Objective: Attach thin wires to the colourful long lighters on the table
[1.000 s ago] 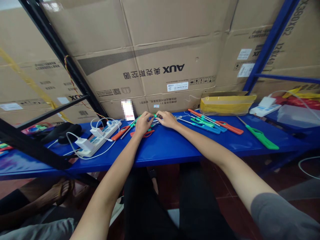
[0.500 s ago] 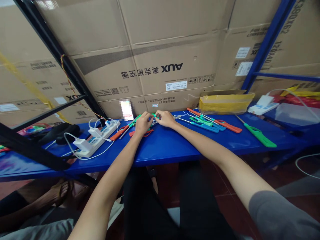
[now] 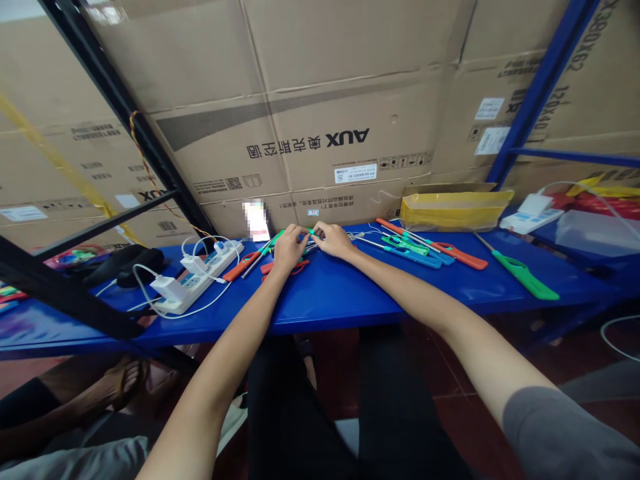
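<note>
My left hand [image 3: 290, 248] and my right hand [image 3: 332, 240] meet at the back of the blue tabletop, fingers pinched together. Between their fingertips shows a small green plastic piece [image 3: 312, 232]; its full shape is hidden. Red plastic handle parts [image 3: 299, 267] lie by my left hand. Just left of it rests an orange long-nosed lighter [image 3: 243, 265] with metal tubes beside it. To the right of my right hand are several long-nosed lighters, among them a blue one [image 3: 417, 257], an orange one [image 3: 465, 256] and, farther off, a green one [image 3: 525, 275]. Thin metal pieces lie behind my hands.
A white power strip [image 3: 200, 280] with plugged chargers and cables stands left. A lit phone [image 3: 258, 223] leans against the large cardboard box [image 3: 310, 100]. A yellow-taped carton [image 3: 455, 208] sits at the back right. Shelf posts rise on both sides; a seated person's foot [image 3: 127, 380] shows lower left.
The view has shifted slightly. Both hands stay pinched at the green piece, with only small finger movement; the lighters lie as before.
</note>
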`<state>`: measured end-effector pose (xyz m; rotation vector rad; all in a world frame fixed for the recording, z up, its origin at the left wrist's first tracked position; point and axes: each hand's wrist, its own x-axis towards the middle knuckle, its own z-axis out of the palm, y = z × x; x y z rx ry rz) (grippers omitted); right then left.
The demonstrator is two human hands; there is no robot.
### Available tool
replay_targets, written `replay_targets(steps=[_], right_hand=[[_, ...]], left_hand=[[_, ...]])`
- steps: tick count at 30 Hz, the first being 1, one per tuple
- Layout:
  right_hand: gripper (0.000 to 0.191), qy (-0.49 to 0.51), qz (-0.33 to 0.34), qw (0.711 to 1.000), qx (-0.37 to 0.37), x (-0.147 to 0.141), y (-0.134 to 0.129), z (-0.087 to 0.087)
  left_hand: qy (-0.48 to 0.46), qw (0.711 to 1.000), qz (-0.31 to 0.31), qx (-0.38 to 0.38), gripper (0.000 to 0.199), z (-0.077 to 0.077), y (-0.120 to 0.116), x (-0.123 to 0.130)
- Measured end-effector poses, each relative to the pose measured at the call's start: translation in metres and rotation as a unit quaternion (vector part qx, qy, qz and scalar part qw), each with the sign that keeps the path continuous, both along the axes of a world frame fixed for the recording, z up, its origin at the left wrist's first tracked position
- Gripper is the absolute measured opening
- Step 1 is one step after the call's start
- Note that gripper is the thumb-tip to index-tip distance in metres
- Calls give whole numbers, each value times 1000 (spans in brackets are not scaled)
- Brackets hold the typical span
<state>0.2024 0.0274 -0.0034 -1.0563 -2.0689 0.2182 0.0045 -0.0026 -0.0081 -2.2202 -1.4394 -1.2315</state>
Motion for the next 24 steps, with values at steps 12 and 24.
replay_targets(steps=[12, 24], right_hand=[[10, -22, 0, 1000, 22, 4, 0, -2], [17, -107, 0, 992, 68, 8, 4, -2]], left_hand=[[-33, 998, -28, -35, 10, 0, 4, -4], [27, 997, -52, -47, 12, 2, 5, -8]])
